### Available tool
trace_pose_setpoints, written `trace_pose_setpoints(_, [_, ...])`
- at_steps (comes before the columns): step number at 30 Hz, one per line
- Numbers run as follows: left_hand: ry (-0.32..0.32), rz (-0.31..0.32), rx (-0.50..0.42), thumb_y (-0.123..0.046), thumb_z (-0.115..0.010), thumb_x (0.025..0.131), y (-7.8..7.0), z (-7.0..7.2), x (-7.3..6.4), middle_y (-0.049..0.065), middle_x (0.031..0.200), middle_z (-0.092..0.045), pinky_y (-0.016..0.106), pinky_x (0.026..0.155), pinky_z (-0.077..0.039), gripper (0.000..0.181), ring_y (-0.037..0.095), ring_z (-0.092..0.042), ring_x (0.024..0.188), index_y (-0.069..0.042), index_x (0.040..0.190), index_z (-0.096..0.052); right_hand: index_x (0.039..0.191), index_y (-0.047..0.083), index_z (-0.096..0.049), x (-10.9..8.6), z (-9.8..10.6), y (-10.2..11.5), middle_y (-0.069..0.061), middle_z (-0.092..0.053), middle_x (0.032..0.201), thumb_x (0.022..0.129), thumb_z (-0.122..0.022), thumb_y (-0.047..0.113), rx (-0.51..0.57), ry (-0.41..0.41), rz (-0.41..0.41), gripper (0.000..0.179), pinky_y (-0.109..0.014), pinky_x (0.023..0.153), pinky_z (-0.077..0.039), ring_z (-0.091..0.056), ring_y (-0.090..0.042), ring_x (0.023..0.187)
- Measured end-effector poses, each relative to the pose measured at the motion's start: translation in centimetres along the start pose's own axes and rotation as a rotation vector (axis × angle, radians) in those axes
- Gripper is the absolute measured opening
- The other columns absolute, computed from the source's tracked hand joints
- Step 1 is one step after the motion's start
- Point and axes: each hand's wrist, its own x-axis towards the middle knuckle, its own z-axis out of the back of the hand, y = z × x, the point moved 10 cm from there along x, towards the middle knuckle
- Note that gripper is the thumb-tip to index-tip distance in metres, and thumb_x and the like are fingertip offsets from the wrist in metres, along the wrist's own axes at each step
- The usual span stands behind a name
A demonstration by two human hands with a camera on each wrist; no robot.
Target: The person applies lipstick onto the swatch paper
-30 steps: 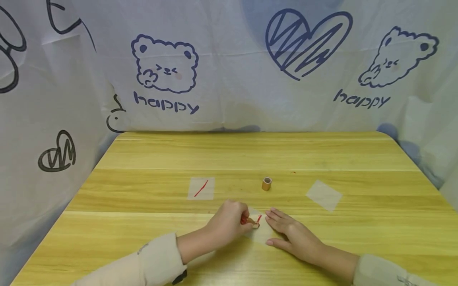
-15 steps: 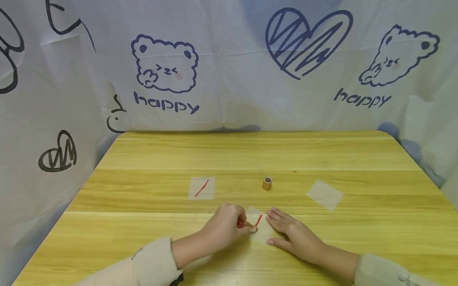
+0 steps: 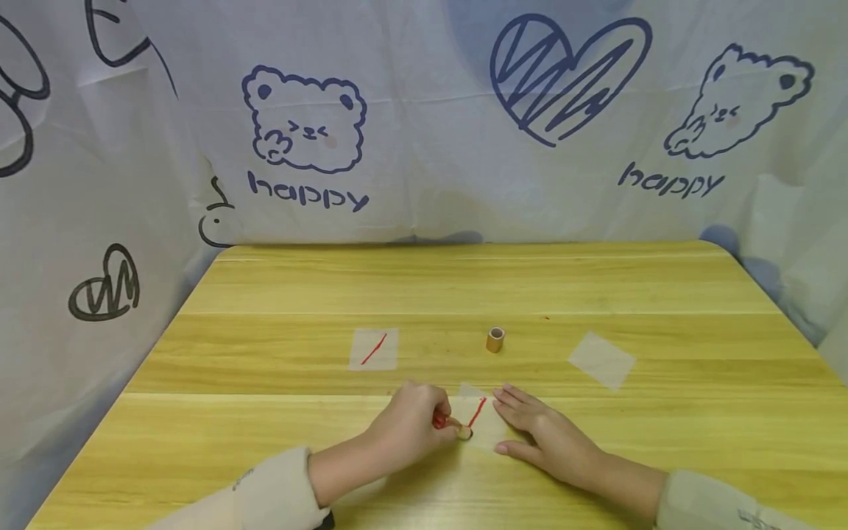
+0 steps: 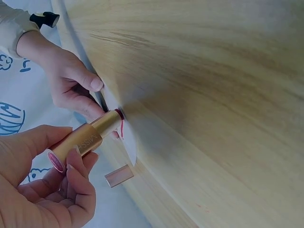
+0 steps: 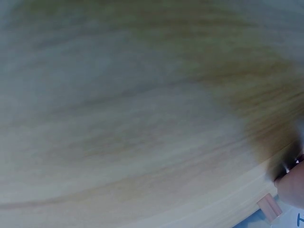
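My left hand (image 3: 405,421) pinches a gold lipstick (image 4: 84,140) between thumb and curled fingers. Its red tip meets a thin whitish paper square (image 3: 486,436), at the lower end of a slanting red line (image 3: 478,411). In the left wrist view a pink label marks the lipstick's base. My right hand (image 3: 548,436) lies with straight fingers on the paper's right side, covering part of it. Upright behind both hands stands the gold lipstick cap (image 3: 495,341), apart from them. The right wrist view catches only a little of the right hand (image 5: 291,185) at its edge.
On the wooden table (image 3: 265,294), a paper square (image 3: 361,346) with one red stroke lies back left. Another, unmarked paper square (image 3: 601,361) lies back right. A tiny red speck (image 3: 545,318) sits farther back. White drawn-on cloth (image 3: 424,147) hangs behind and at the sides.
My left hand has drawn the lipstick down and to the left, and the red line on the middle paper has grown longer. The right hand has stayed in place.
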Motion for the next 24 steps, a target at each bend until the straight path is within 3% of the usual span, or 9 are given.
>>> trace_pose_setpoints(5, [-0.001, 0.006, -0.003, -0.003, -0.087, 0.083, 0.0, 0.2, -0.2, 0.009, 0.066, -0.067, 0.017, 0.049, -0.044, 0.024, 0.003, -0.049, 0.056, 0.004, 0.073, -0.066, 0.138, -0.011, -0.06, 0.0, 0.0, 0.0, -0.028, -0.053, 0.149, 0.095, -0.077, 0.032, 0.002, -0.001, 0.0, 0.063, -0.06, 0.109, -0.044, -0.049, -0.048, 0.138])
trace_pose_setpoints(11, [-0.007, 0.041, -0.021, 0.006, -0.081, 0.082, -0.1, 0.9, -0.4, 0.005, 0.067, -0.063, 0.017, 0.05, -0.043, 0.016, 0.005, -0.048, 0.058, 0.004, 0.076, -0.067, 0.138, -0.011, -0.06, 0.0, 0.0, 0.0, -0.028, -0.054, 0.148, 0.094, -0.077, 0.031, -0.003, -0.004, 0.006, 0.063, -0.06, 0.108, -0.044, -0.049, -0.048, 0.138])
trace_pose_setpoints(16, [-0.056, 0.061, -0.063, 0.002, -0.082, 0.085, 0.1, 2.1, -0.4, 0.006, 0.073, -0.067, 0.017, 0.054, -0.047, 0.014, 0.006, -0.053, 0.063, 0.006, 0.082, -0.069, 0.138, -0.011, -0.06, 0.0, 0.0, 0.0, -0.028, -0.054, 0.148, 0.095, -0.077, 0.031, -0.008, 0.002, 0.01, 0.063, -0.06, 0.108, -0.044, -0.049, -0.048, 0.138])
trace_pose_setpoints(24, [-0.135, 0.024, -0.141, -0.001, -0.083, 0.086, 0.5, 3.3, -0.5, 0.009, 0.078, -0.073, 0.017, 0.058, -0.053, 0.013, 0.001, -0.058, 0.066, 0.004, 0.085, -0.071, 0.137, -0.011, -0.061, 0.0, 0.1, 0.2, -0.028, -0.055, 0.147, 0.094, -0.077, 0.031, -0.029, 0.002, 0.017, 0.062, -0.06, 0.108, -0.046, -0.051, -0.047, 0.137])
